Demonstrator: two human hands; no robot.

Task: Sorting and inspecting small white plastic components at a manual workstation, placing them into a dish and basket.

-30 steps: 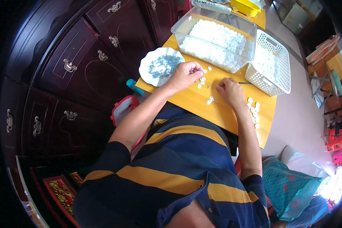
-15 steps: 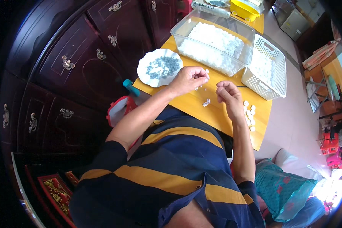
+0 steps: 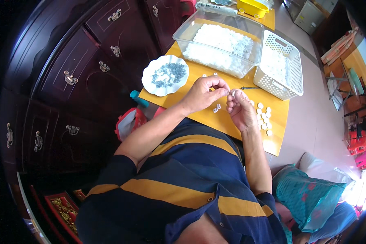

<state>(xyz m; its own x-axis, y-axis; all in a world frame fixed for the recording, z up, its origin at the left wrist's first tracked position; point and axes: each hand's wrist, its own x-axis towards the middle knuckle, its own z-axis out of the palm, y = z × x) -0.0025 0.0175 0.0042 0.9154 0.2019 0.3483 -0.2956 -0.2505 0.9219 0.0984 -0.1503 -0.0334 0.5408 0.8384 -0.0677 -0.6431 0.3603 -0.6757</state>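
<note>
My left hand and my right hand meet above the yellow table, fingertips pinched together on a small white plastic piece. Another small white piece lies on the table just below my hands. Several white pieces sit in a group to the right of my right hand. A white plate with small dark metal parts rests left of my left hand.
A clear plastic tub full of white pieces and a white slotted basket stand at the table's far side. A thin dark tool lies near the basket. A dark wooden cabinet is on the left; a teal bag lies lower right.
My left hand has come away from the plate toward the centre. My right hand has lifted off the table, and both now meet on a white piece.
</note>
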